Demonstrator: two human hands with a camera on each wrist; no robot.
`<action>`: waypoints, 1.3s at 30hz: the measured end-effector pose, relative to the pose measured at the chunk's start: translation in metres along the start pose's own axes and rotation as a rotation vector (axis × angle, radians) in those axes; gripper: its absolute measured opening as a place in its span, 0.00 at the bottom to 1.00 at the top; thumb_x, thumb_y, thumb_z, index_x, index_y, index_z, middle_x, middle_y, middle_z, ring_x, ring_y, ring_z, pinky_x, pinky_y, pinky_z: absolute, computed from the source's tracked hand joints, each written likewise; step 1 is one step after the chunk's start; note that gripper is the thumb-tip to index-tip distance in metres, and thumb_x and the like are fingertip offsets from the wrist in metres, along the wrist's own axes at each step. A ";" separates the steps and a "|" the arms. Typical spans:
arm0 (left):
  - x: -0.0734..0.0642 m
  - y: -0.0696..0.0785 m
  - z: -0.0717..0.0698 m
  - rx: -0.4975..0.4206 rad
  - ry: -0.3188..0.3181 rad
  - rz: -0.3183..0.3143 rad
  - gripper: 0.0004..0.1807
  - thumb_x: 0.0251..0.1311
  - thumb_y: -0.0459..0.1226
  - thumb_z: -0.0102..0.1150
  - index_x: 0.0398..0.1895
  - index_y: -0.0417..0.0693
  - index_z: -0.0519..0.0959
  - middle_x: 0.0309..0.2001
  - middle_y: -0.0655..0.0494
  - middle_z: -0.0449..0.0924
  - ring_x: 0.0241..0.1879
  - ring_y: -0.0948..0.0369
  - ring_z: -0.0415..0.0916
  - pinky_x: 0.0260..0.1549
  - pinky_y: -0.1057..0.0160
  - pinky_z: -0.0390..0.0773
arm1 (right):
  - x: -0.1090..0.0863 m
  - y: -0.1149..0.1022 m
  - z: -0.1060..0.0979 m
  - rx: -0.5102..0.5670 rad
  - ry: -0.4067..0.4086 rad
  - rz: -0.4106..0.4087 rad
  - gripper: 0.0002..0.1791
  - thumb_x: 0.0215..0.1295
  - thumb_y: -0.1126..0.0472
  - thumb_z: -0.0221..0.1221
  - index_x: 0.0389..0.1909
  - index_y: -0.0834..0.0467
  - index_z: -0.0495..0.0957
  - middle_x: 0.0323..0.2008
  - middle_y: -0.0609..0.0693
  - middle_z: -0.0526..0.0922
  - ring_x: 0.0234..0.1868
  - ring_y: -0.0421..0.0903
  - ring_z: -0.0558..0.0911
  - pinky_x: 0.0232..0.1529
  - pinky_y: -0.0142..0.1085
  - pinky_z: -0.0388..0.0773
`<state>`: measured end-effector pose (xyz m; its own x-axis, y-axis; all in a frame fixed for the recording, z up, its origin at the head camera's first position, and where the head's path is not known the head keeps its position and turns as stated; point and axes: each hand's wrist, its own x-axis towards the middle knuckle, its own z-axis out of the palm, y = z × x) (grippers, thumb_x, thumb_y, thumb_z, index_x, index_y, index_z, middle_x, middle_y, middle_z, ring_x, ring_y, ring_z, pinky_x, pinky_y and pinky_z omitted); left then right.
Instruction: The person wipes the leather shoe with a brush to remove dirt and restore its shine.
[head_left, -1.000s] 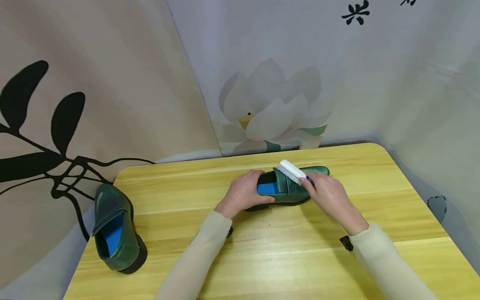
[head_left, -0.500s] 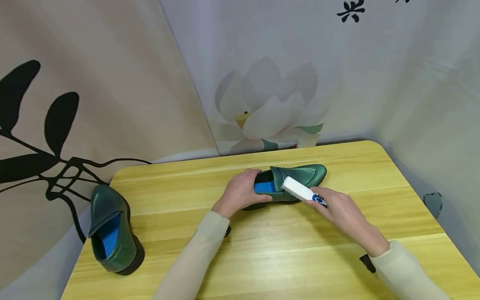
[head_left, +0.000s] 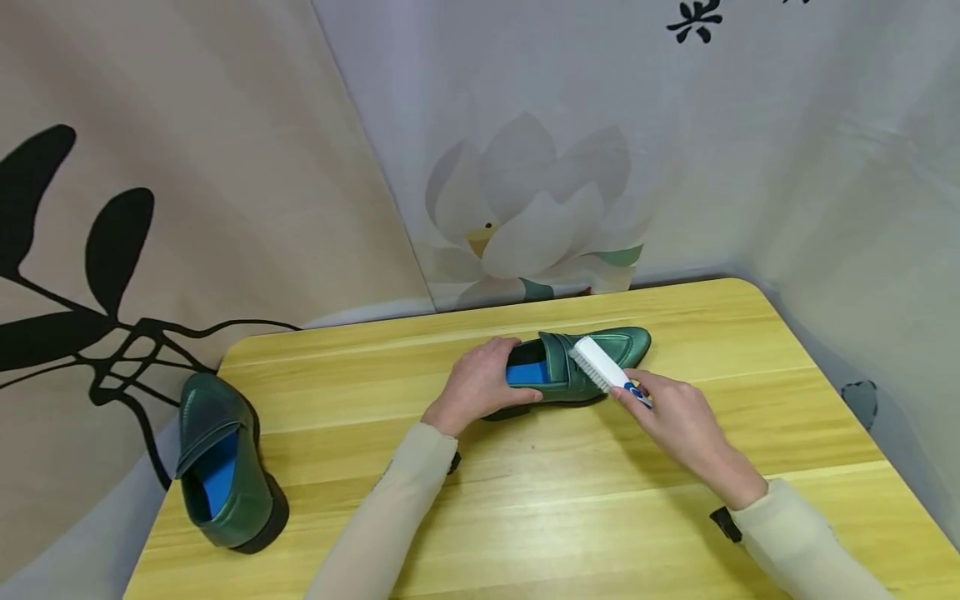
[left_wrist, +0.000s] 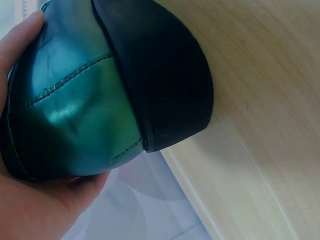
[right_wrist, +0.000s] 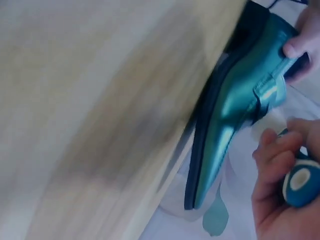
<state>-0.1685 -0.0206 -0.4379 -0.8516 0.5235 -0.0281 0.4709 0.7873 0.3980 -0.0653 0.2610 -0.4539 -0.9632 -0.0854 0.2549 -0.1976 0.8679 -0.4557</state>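
A green loafer with a blue insole lies at the far side of the table, toe to the right. My left hand grips its heel end; in the left wrist view the fingers and thumb wrap round the green heel leather above the black heel block. My right hand holds a white brush by its blue-and-white handle, bristles at the loafer's upper near the strap. Seen from the right wrist, the fingers curl round the handle, and the brush head is mostly hidden.
A matching green loafer stands at the table's left edge, toe pointing away. The wooden table has rounded corners. Behind it hangs a pale printed curtain with a flower and dark leaves.
The brush went from across the top of the loafer down to its near side, then slightly up again. My left hand keeps its grip on the heel. The view shifted a little.
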 end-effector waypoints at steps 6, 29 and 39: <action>0.001 0.001 0.001 -0.005 0.002 0.006 0.51 0.52 0.63 0.74 0.73 0.45 0.70 0.68 0.47 0.75 0.58 0.49 0.77 0.58 0.46 0.78 | 0.000 0.013 -0.003 -0.108 0.043 0.002 0.22 0.70 0.53 0.67 0.54 0.67 0.84 0.39 0.63 0.88 0.23 0.48 0.78 0.18 0.40 0.73; 0.000 0.000 0.001 -0.015 0.026 0.025 0.50 0.51 0.63 0.76 0.72 0.45 0.71 0.67 0.48 0.76 0.58 0.50 0.78 0.57 0.48 0.78 | 0.005 0.019 -0.015 -0.147 0.085 0.050 0.23 0.70 0.53 0.67 0.55 0.67 0.83 0.40 0.65 0.87 0.25 0.54 0.81 0.20 0.49 0.76; -0.001 0.001 0.000 -0.018 0.020 0.011 0.50 0.51 0.63 0.75 0.73 0.45 0.71 0.67 0.48 0.75 0.58 0.49 0.78 0.57 0.47 0.78 | 0.008 0.015 -0.010 -0.140 0.004 0.074 0.23 0.72 0.51 0.65 0.56 0.66 0.83 0.40 0.63 0.87 0.23 0.50 0.78 0.18 0.42 0.72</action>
<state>-0.1670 -0.0205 -0.4378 -0.8509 0.5252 -0.0052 0.4761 0.7754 0.4148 -0.0740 0.2780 -0.4502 -0.9733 -0.0164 0.2287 -0.0979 0.9317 -0.3498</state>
